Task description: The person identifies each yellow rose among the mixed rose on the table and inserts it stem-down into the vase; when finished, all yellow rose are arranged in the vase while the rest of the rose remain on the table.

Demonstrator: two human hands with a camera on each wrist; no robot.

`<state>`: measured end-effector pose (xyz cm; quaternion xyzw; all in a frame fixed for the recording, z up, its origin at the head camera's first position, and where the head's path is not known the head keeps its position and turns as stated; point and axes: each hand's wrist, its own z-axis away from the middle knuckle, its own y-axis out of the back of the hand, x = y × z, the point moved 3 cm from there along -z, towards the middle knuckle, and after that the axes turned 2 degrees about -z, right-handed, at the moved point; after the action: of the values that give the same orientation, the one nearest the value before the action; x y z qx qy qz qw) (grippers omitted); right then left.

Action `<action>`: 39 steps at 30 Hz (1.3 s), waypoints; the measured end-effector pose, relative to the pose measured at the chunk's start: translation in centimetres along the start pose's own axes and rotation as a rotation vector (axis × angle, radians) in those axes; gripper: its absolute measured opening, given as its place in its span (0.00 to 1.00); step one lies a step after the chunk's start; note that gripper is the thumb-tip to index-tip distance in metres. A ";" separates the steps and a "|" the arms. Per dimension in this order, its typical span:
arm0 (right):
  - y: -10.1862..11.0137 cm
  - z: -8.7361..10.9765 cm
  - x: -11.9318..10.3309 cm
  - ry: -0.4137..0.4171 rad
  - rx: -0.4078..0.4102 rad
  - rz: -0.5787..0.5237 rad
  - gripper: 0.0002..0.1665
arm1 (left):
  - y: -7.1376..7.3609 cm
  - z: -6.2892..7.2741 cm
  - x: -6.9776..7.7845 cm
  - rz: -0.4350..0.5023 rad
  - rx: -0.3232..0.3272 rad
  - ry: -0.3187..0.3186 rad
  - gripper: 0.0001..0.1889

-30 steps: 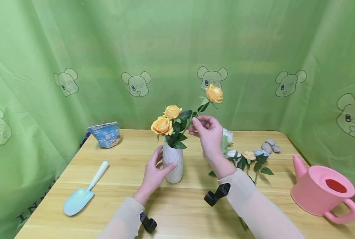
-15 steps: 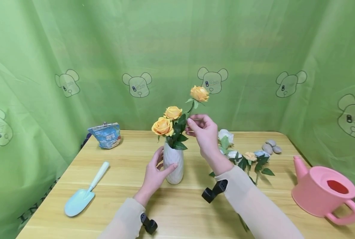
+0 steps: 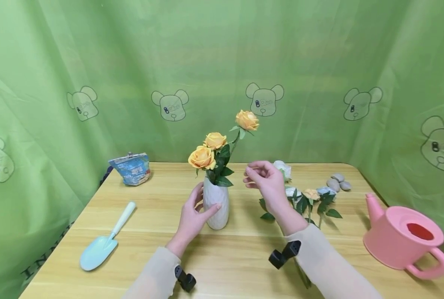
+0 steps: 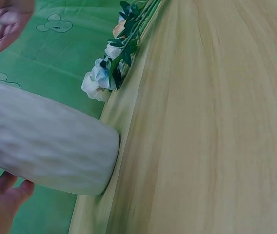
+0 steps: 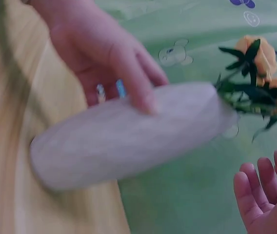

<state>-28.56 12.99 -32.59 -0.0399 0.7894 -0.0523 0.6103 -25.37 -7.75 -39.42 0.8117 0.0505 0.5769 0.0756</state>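
On a table [image 3: 132, 270] before a green curtain [image 3: 214, 50] printed with bear heads, we see a trowel [image 3: 99, 251] lying at far left, its handle angled away from us, and behind it a blue bag [image 3: 133, 170] near the far edge. A person's left hand [image 3: 193, 214] grips the upright vase [image 3: 217, 195], thumb across the front. From the vase's mouth rise two yellow roses [image 3: 208, 150] close together and a third, the tall rose [image 3: 247, 120], leaning right. To their right the right hand [image 3: 268, 180] is raised, fingers loosely bent, holding nothing and just apart from the leaves. That arm stands in our way, crossing the cut flowers [image 3: 311, 194] on the table and hiding part of their stems. Past them we find a cluster of stones [image 3: 334, 182] and, at far right, a watering can [image 3: 403, 236].

Again from the left, the trowel's pale blue blade is rounded, its handle nearly white; the bag looks crumpled. We note the vase's white, dimpled surface, which the left wrist view shows most clearly, and the ruffled petals above dark leaves. The cut blooms are white, peach and pale blue, the stones smooth and grey, the can pink with a looped handle and a red oval in its top. The tabletop is wood-grained.
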 end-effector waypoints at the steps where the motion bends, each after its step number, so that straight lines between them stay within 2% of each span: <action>1: 0.7 0.2 0.3 -0.013 -0.005 0.011 0.14 | 0.0 0.0 0.0 0.001 0.000 0.002 0.38; 10: 6.9 2.6 2.0 -0.094 0.020 0.111 0.10 | 0.3 -0.2 0.3 0.017 -0.013 0.009 0.38; 14: 9.9 3.3 3.0 -0.119 0.057 0.164 0.13 | 0.3 -0.4 0.6 0.033 -0.034 -0.006 0.39; 16: 12.2 3.1 4.6 -0.135 0.064 0.174 0.19 | 0.3 -0.5 0.6 0.033 -0.043 -0.007 0.40; 20: 17.3 2.3 9.4 -0.165 0.073 0.177 0.29 | 0.2 -0.6 0.6 0.028 -0.044 -0.005 0.42; 22: 18.8 2.5 10.8 -0.199 0.077 0.179 0.32 | 0.3 -0.7 0.6 0.029 -0.037 0.001 0.42; 24: 18.9 3.5 10.3 -0.237 0.069 0.222 0.33 | 0.4 -0.7 0.5 0.030 -0.028 0.012 0.42; 27: 17.7 5.5 8.0 -0.317 0.074 0.295 0.32 | 0.5 -0.7 0.5 0.030 -0.029 0.028 0.41; 30: 16.9 7.1 6.4 -0.390 0.112 0.354 0.29 | 0.5 -0.7 0.6 0.029 -0.042 0.035 0.41; 35: 17.1 8.2 6.2 -0.480 0.150 0.389 0.27 | 0.2 -0.8 0.6 0.043 -0.070 0.034 0.41; 39: 17.7 8.6 6.5 -0.526 0.145 0.397 0.24 | -0.1 -0.9 0.5 0.046 -0.082 0.033 0.42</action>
<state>-21.86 29.45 -43.28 0.1457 0.5913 0.0237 0.7928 -26.03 -7.53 -38.70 0.7991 0.0092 0.5936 0.0947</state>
